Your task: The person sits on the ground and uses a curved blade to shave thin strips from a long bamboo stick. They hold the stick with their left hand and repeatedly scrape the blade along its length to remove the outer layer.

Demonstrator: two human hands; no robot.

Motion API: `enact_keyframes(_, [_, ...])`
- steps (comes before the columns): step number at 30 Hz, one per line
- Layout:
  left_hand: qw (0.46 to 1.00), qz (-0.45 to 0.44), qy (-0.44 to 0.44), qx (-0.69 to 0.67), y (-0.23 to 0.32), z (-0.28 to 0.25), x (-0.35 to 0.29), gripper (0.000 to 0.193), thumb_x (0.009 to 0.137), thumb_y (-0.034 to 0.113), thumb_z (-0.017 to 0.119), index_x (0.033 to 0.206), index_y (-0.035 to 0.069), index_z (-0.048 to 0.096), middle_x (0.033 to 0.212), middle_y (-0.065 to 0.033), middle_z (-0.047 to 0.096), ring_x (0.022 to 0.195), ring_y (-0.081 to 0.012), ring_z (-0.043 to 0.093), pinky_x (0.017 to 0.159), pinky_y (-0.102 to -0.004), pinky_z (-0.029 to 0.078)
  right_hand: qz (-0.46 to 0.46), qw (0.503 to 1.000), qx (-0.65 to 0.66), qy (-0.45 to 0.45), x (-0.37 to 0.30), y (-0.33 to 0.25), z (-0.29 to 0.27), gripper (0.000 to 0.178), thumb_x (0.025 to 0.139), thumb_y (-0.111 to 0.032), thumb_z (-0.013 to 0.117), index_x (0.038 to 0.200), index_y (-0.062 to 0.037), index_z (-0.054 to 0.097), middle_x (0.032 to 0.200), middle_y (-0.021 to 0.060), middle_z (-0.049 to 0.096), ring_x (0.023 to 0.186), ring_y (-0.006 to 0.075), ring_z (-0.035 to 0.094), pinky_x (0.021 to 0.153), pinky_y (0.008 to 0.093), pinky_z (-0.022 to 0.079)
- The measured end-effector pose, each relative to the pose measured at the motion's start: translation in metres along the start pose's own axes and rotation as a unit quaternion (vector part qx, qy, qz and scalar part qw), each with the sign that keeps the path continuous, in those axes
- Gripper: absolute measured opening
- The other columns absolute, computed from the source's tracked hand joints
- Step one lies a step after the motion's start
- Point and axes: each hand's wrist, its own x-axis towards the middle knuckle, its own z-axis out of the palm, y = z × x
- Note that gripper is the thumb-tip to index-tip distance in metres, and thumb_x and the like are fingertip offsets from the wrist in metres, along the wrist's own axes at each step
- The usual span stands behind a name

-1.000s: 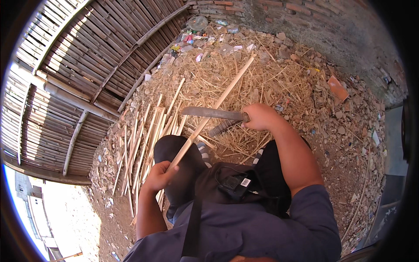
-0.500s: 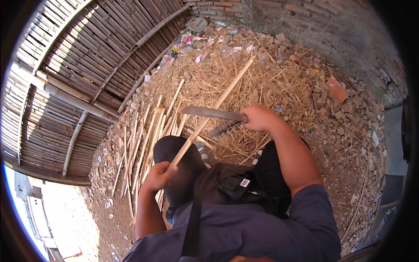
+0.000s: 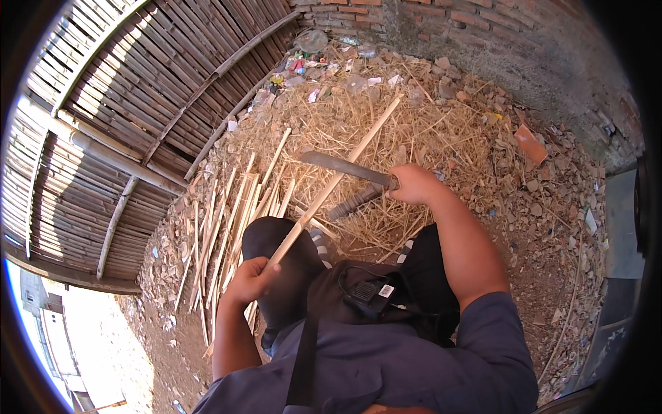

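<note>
While gripped at its near end by closed left hand [image 3: 249, 281], stick [image 3: 331, 188], judged light, stiff, splintery, slants over straw [image 3: 386, 131]; blade [image 3: 345, 166] in clenched right hand [image 3: 412, 184] crosses mid-shaft.

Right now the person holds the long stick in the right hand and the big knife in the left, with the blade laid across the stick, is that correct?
The hands are swapped: the head view shows the left hand holding the stick and the right hand holding the knife. The blade does lie across the stick.
</note>
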Motion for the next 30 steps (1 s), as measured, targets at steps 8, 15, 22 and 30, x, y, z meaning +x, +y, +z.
enact_keyframes(8, [1.0, -0.019, 0.005, -0.01, 0.003, 0.0, -0.005, 0.033, 0.095, 0.037, 0.068, 0.086, 0.006, 0.063, 0.061, 0.0026, 0.055, 0.051, -0.0069, 0.05, 0.047, -0.0238, 0.038, 0.026, 0.998, 0.029, -0.051, 0.005, -0.009, -0.009, 0.038, 0.079, -0.032, 0.079, 0.105, -0.0053, 0.069, 0.096, 0.0157, 0.07, 0.093, 0.0334, 0.068, 0.081, 0.0438, 0.052])
enact_keyframes(15, [1.0, 0.001, 0.001, 0.007, -0.001, 0.0, 0.002, 0.034, 0.096, 0.039, 0.067, 0.085, 0.007, 0.062, 0.059, 0.0027, 0.052, 0.048, -0.0077, 0.048, 0.045, -0.0242, 0.036, 0.063, 0.997, 0.006, 0.038, 0.003, 0.014, -0.009, 0.036, 0.079, -0.032, 0.08, 0.103, -0.0077, 0.069, 0.09, 0.0158, 0.069, 0.086, 0.0327, 0.068, 0.077, 0.0433, 0.052])
enact_keyframes(22, [0.999, -0.036, 0.014, 0.006, 0.005, 0.0, -0.006, 0.033, 0.096, 0.035, 0.068, 0.083, 0.005, 0.062, 0.063, 0.0022, 0.056, 0.053, -0.0063, 0.05, 0.049, -0.0238, 0.039, -0.047, 0.997, -0.015, -0.063, 0.002, -0.018, 0.004, 0.033, 0.081, -0.029, 0.078, 0.104, -0.0074, 0.068, 0.094, 0.0146, 0.069, 0.091, 0.0321, 0.068, 0.08, 0.0435, 0.053])
enact_keyframes(30, [1.0, -0.012, 0.007, 0.013, 0.008, 0.001, -0.003, 0.032, 0.096, 0.035, 0.068, 0.086, 0.005, 0.064, 0.064, 0.0027, 0.056, 0.053, -0.0063, 0.051, 0.048, -0.0231, 0.039, 0.1, 0.99, 0.065, 0.077, 0.002, 0.025, -0.019, 0.039, 0.079, -0.033, 0.081, 0.101, -0.0039, 0.068, 0.09, 0.0164, 0.069, 0.085, 0.0319, 0.067, 0.077, 0.0433, 0.051])
